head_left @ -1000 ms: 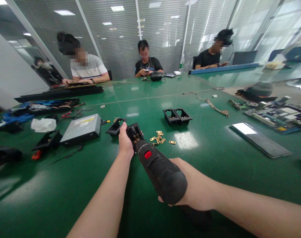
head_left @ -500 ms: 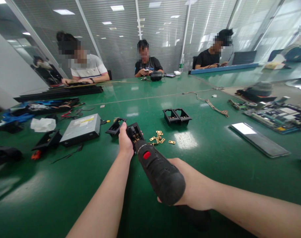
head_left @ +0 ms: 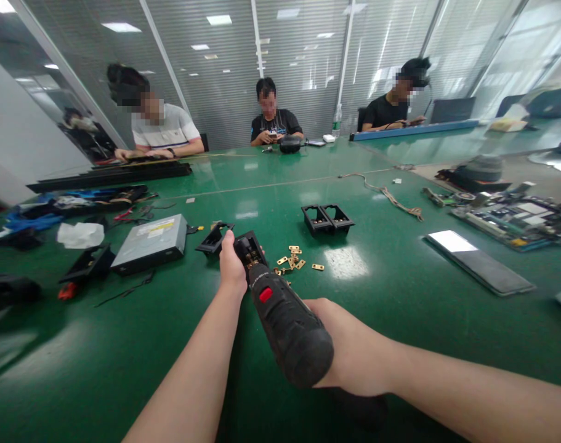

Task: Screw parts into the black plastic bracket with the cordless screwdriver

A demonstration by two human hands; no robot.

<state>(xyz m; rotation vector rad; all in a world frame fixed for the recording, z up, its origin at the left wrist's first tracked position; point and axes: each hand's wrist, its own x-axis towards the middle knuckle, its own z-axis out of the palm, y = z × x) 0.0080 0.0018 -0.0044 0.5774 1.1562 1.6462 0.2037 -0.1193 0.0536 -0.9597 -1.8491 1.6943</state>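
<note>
A left hand (head_left: 233,266) grips a black housing (head_left: 249,243) at a green table (head_left: 409,307); the right hand (head_left: 347,351) clasps a power drill (head_left: 287,329) aimed into the housing. Brass plates (head_left: 300,264) lie just right of the housing; two black frames (head_left: 327,225) stand beyond it, farther right.

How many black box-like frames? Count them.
5: one frame in the left hand, one left of it, two side by side beyond the brass plates, one beside the silver drive. More may be hidden.
</note>
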